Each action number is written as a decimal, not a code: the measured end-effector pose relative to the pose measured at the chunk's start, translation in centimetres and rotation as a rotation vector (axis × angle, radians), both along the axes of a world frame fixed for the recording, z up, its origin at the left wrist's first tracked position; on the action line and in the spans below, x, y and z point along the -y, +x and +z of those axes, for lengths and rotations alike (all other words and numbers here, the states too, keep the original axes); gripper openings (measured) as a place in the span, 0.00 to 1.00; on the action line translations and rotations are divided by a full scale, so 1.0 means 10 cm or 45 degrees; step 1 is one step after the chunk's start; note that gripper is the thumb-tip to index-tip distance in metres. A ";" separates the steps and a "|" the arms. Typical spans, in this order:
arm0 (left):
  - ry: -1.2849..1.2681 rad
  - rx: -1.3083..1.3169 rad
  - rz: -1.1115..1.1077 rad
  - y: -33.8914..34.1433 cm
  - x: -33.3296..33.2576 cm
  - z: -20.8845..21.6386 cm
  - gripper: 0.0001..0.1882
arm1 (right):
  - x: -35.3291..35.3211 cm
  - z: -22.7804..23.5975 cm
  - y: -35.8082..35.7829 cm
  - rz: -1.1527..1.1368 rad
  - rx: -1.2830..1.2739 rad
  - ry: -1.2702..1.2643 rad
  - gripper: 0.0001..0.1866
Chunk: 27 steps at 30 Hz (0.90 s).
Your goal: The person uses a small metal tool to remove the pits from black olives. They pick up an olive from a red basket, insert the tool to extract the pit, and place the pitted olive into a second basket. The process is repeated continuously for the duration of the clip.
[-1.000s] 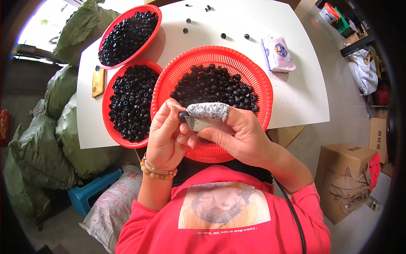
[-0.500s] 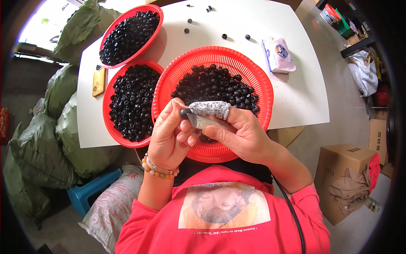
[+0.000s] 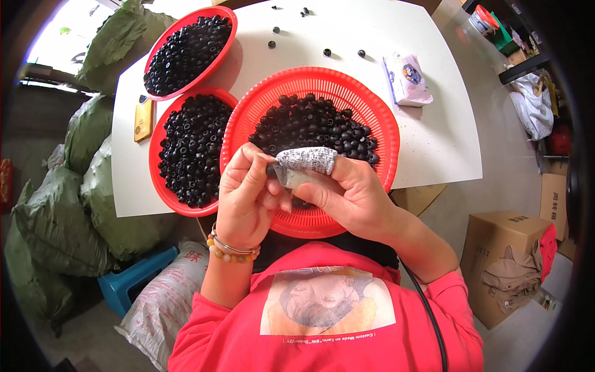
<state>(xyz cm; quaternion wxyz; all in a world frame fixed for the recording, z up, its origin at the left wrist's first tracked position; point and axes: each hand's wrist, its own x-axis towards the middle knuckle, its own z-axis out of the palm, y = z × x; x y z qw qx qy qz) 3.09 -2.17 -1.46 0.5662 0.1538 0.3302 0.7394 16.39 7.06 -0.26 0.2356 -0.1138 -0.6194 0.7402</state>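
My left hand (image 3: 243,189) pinches a small round black part (image 3: 271,168) between thumb and fingertips, over the front of a large red basket (image 3: 379,111). Most of that part is hidden by the fingers and the blade. My right hand (image 3: 359,195) is closed on a flat greyish blade (image 3: 291,178), its pointed end against the part. A speckled grey-and-white knitted finger sleeve (image 3: 307,159) covers my right index finger. The basket below holds a heap of black rounded parts (image 3: 310,127), several showing a hole.
Two more red baskets, a near one (image 3: 162,177) and a far one (image 3: 233,31), hold black parts at left. A tissue pack (image 3: 409,80) and a few loose parts (image 3: 327,53) lie on the white table (image 3: 446,136). Green sacks (image 3: 56,223) stand left; a cardboard box (image 3: 496,248) right.
Both hands stay close together over the basket. My left fingers have turned slightly around the black part, which now shows less behind the blade.
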 end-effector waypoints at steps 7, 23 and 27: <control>-0.074 0.212 -0.046 -0.01 -0.01 0.03 0.06 | 0.01 -0.03 -0.03 0.051 -0.016 -0.303 0.12; 0.042 0.497 -0.189 -0.03 0.01 -0.03 0.10 | -0.19 -0.02 -0.21 -0.007 0.125 -0.395 0.12; -0.034 0.558 -0.145 -0.06 0.01 -0.03 0.09 | -0.13 -0.02 -0.09 0.167 -0.052 -0.413 0.15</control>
